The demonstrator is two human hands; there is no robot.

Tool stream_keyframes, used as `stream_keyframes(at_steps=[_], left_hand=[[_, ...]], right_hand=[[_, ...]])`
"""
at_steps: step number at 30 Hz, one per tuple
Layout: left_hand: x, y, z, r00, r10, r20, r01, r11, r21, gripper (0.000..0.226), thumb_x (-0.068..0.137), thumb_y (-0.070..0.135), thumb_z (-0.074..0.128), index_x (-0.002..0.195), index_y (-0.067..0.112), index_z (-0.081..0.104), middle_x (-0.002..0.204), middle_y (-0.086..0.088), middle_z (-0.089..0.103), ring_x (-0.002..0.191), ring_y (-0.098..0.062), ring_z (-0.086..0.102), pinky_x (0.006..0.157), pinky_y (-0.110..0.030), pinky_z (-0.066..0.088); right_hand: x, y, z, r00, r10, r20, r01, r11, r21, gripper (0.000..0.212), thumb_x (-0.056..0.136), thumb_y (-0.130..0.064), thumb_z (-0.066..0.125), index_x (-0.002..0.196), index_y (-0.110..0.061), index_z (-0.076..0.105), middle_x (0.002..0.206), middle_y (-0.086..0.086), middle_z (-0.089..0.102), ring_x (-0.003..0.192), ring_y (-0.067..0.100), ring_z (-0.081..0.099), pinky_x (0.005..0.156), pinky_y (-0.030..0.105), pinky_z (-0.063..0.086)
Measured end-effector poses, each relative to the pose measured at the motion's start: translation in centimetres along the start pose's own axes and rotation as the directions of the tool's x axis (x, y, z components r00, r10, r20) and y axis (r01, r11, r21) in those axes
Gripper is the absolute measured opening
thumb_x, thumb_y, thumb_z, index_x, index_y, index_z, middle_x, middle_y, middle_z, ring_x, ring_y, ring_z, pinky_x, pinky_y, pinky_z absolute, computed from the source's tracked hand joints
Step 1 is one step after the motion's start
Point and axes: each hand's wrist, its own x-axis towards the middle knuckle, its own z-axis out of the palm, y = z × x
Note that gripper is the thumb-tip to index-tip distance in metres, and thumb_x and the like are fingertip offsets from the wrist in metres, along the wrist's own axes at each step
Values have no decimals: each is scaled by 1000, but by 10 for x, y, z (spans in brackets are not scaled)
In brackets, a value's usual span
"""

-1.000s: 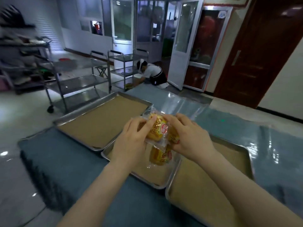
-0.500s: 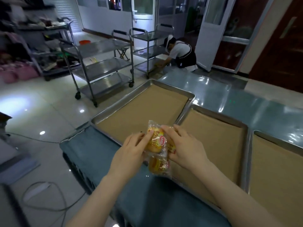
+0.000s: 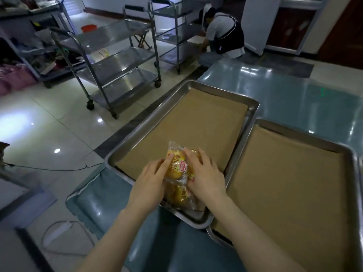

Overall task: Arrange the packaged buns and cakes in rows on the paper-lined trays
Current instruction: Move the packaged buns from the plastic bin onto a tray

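Both hands hold a small bunch of packaged buns [image 3: 177, 169] in clear wrappers with yellow and red print. The bunch hangs over the near corner of the left paper-lined steel tray [image 3: 145, 128]. My left hand [image 3: 150, 181] pinches the top bun from the left. My right hand [image 3: 206, 173] grips the packets from the right, partly covering one. A lower bun [image 3: 179, 196] dangles between my wrists, near the tray's near rim. A second paper-lined tray [image 3: 347, 154] lies to the right, with nothing on its paper.
The trays rest on a table with a shiny blue-green cover [image 3: 294, 91]. Two steel trolleys [image 3: 110, 61] stand on the tiled floor to the left. A person [image 3: 224, 34] crouches by the far trolley. A cable [image 3: 49, 169] runs along the floor.
The view has dropped and swung towards the left tray. Both hands have carried the bunch of buns down over that tray's near corner, still gripping it.
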Motion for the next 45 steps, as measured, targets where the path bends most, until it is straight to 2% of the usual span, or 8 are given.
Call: stream_keyframes(at_steps=[4,8,11,19,25,29,40,45], left_hand=[[12,-26,15,995,36,95,-35,999,-14,72,88,11,56,148,30,21,144,-11,37,129,-29,36,103,-40,35],[10,-52,33,929,83,360,-72,996,-43,88,92,25,47,140,38,-26,156,0,-17,142,-21,-17,113,-42,-6],[11,-67,40,883,125,453,-99,992,-81,94,89,28,47,134,42,-35,155,2,-22,134,-16,-33,111,-42,-14],[30,-79,28,851,205,483,-184,979,-90,102,84,28,52,127,49,-38,154,2,-21,136,-18,-29,109,-50,-13],[36,-67,-1,854,409,322,-398,912,-100,92,90,37,47,133,46,-34,147,10,-27,133,-11,-33,108,-42,-16],[38,-40,-15,817,513,262,-510,856,-85,78,93,38,44,145,38,-14,154,9,-13,143,-14,-13,112,-41,-7],[0,110,-16,752,643,145,-647,762,-27,60,87,23,58,143,24,36,150,-4,34,138,-25,31,111,-47,21],[-47,209,0,768,626,137,-628,778,-36,62,91,27,49,147,28,23,156,1,20,143,-19,16,115,-42,9]], right_hand=[[3,-10,34,991,111,69,-113,993,28,90,82,-31,65,143,-47,0,157,4,6,143,39,5,106,56,30],[-5,-16,53,974,178,138,-179,984,-4,89,87,-47,53,142,-48,-17,158,5,-18,141,36,-22,109,61,-6],[-7,-19,56,960,216,177,-217,976,-18,89,86,-50,52,138,-55,-21,155,1,-28,139,33,-28,110,63,-7],[4,-29,35,904,314,289,-319,947,-30,94,81,-55,59,140,-55,-14,155,0,-29,137,35,-32,110,62,-11],[-24,-32,11,941,339,8,-337,931,142,73,89,-42,56,149,-38,15,160,-6,5,146,18,-7,117,45,4],[-50,-25,-16,940,330,-84,-311,933,181,63,91,-36,56,147,-29,29,154,-8,27,144,14,14,114,26,10],[-172,46,-117,940,295,-173,-296,955,20,46,94,-34,52,139,-27,44,143,-4,46,129,16,39,106,30,32],[-265,109,-169,949,250,-190,-269,960,-81,42,94,-31,54,134,-22,51,143,0,46,132,20,39,108,33,31]])
